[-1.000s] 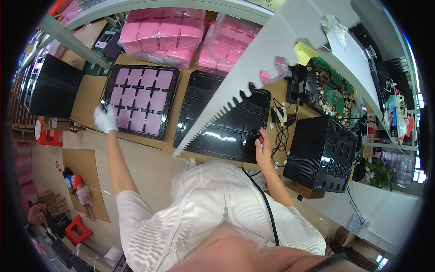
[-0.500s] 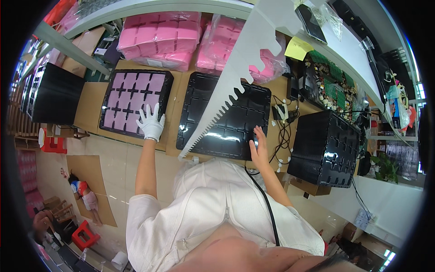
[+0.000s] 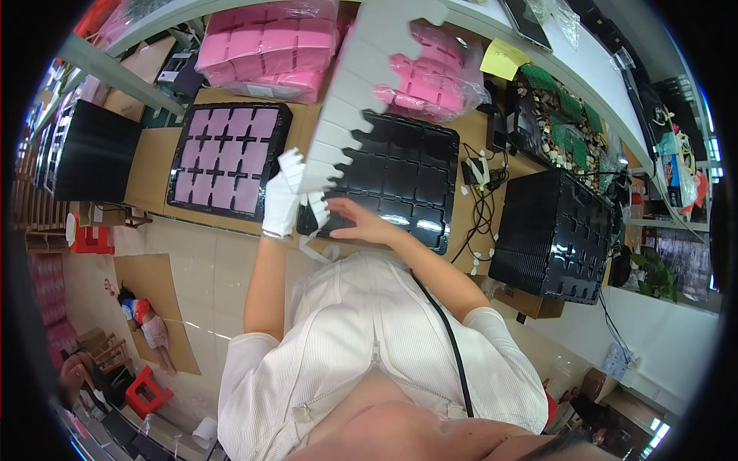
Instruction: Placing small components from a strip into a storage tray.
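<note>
My left hand (image 3: 281, 206), in a white glove, is raised at the right edge of a black tray (image 3: 286, 123) lined with lilac-pink pads. Its fingers are jagged and smeared, overlapping a long white strip with a toothed edge (image 3: 347, 100). That strip runs down from the top of the view in front of the table; its lower end reaches between my hands. Bare, my right hand (image 3: 363, 223) hovers over the near left part of a second black tray (image 3: 415, 165) without pads. Its thumb and fingers are apart, pointing left. I see nothing held in it.
Wrapped pink pads (image 3: 269, 46) lie along the back. A tall stack of black trays (image 3: 550, 230) stands right, another black stack (image 3: 96, 150) left. Black cables (image 3: 484, 203) lie beside the second tray. A white shelf (image 3: 592, 92) overhangs the back. A person lies on floor cardboard (image 3: 169, 269).
My left hand has left the padded tray and moved right. My right hand has swung left from the second tray's right edge. The toothed strip appears farther left.
</note>
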The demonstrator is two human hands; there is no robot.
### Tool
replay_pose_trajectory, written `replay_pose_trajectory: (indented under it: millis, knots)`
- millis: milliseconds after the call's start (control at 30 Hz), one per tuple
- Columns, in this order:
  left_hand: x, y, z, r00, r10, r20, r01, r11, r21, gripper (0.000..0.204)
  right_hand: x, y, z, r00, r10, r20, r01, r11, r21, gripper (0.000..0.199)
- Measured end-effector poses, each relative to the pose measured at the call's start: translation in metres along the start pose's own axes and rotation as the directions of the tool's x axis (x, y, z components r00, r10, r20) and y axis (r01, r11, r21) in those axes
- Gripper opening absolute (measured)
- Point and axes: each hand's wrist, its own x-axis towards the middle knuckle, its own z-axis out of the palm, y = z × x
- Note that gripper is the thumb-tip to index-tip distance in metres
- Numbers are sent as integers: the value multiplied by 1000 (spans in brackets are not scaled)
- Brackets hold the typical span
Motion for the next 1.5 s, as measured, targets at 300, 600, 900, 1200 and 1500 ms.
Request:
replay_pose_trajectory:
  millis: [300, 600, 900, 1200, 1500]
  knots:
    - [-27, 56, -5, 843, -405, 354, 435, 900, -6, 32, 18, -4, 5, 966, 249, -66, -222, 934, 279, 15]
    - [-31, 33, 16, 889, -458, 23, 456, 876, -156, 21, 7, -17, 7, 900, 156, -407, -192, 980, -49, 12]
    - [-20, 35, 11, 866, -463, -190, 421, 879, -226, 26, 99, -6, -83, 859, -320, -399, 45, 825, -563, 12]
    - [-24, 16, 8, 885, -453, -108, 410, 868, -280, 14, 158, 21, -129, 860, -182, -477, -328, 519, -789, 16]
    - [-23, 26, 13, 885, -458, -79, 444, 883, -151, 24, 156, 41, -122, 763, -312, -566, -339, 553, -761, 17]
